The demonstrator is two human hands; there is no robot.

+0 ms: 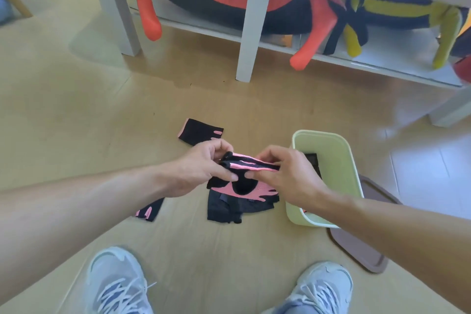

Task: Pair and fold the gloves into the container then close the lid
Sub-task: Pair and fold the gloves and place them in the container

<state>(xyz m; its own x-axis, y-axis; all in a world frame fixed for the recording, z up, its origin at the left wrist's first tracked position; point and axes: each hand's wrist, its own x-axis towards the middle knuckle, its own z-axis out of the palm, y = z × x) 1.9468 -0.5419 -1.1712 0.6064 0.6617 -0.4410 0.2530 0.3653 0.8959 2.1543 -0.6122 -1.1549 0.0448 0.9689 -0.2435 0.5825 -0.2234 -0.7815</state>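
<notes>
Both hands are pinching a folded black-and-pink glove pair (251, 164) above the floor, left hand (204, 168) gripping its left end and right hand (285, 173) its right. Just right, the pale green container (331, 145) is sitting open (something dark inside), brown lid (362, 250) lying beside it. More gloves are lying around: one far (198, 131), one near left (149, 211), and a pile right under the hands (237, 204).

1. I see the left grip (204, 163) and right grip (283, 171) pinching opposite ends of a folded black-and-pink glove pair (251, 164) above the floor (76, 122).
2. Beneath them a loose glove (239, 201) lies flat on the floor.
3. Another glove (200, 131) lies beyond the hands; a third (150, 210) shows under the left forearm.
4. The pale green container (339, 160) stands open, just right of the hands, with dark fabric inside.
5. The brown lid (362, 250) lies on the floor, touching the container.
</notes>
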